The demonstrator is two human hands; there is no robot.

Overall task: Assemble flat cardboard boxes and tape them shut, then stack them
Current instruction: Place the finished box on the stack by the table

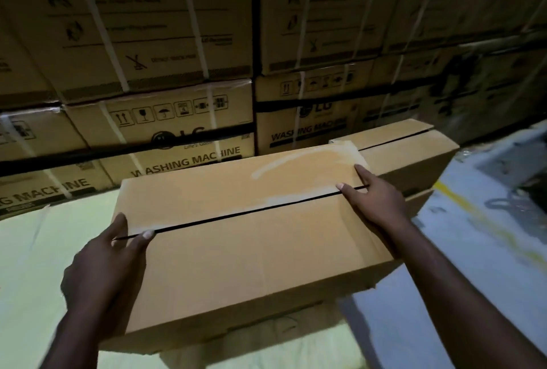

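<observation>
**Flaps folded down, seam not yet taped.**
In the head view we hold the box (251, 250) shut: the left hand (106, 256) and the right hand (376, 200) lie at opposite ends of the open seam (236, 214), fingers (147, 234) spread flat, pinching nothing. The box sits low before us, over a pale sheet (35, 250). We judge folding done and taping next, which calls for tape, and none shows here. A second box (408, 152), its seam also open, lies just behind at right. Strapped washing-machine cartons (165, 43) wall off the far side.
</observation>
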